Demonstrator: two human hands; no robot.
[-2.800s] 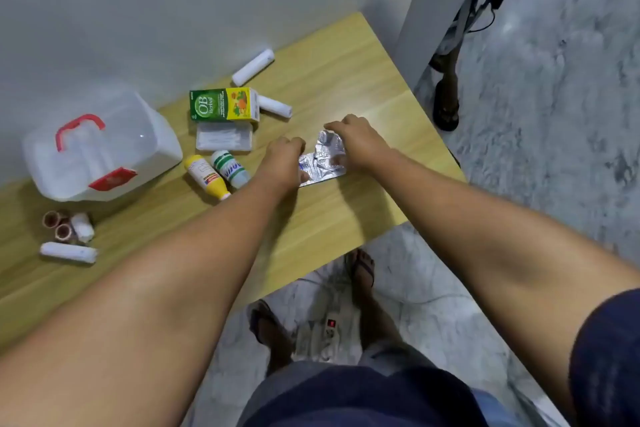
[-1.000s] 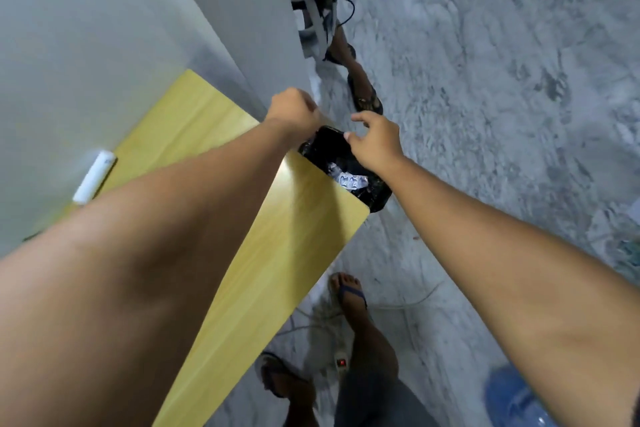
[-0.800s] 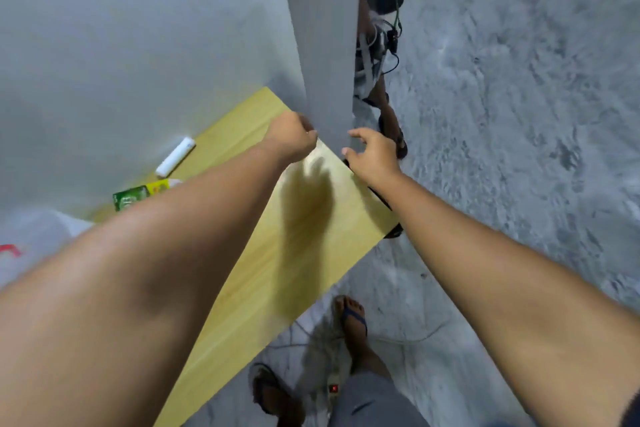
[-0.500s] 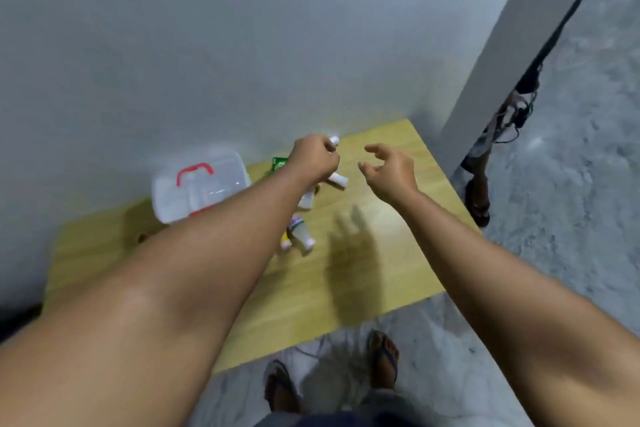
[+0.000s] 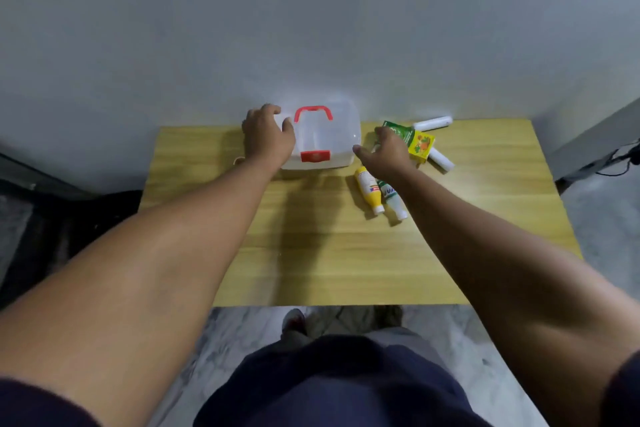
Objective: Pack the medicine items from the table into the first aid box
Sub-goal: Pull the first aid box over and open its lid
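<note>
Head view, the only one: first aid box (image 5: 322, 139) sits at the back of the table (image 5: 346, 253) against the wall, translucent white, red handle up, red latch facing the person, lid looks shut. Left hand (image 5: 266, 139) is laid on the box's left top corner, fingers curled over it, gripping or just bracing, can't tell. Right hand (image 5: 388, 151) is spread, empty, thumb tip almost at the box's right side, hovering over the items. Nothing visibly packed; box walls too cloudy to tell what's inside. On the table, right of the box: green-yellow carton (image 5: 414, 142), two white rolls (image 5: 433, 123) (image 5: 441, 160), yellow bottle (image 5: 369, 189) and white-green bottle (image 5: 391, 199) lying side by side, touching. Something small pokes out left of the left wrist, mostly hidden. Judgement: early stage, next is opening the latch and lid, then loading all items, so nearly everything is left.
</note>
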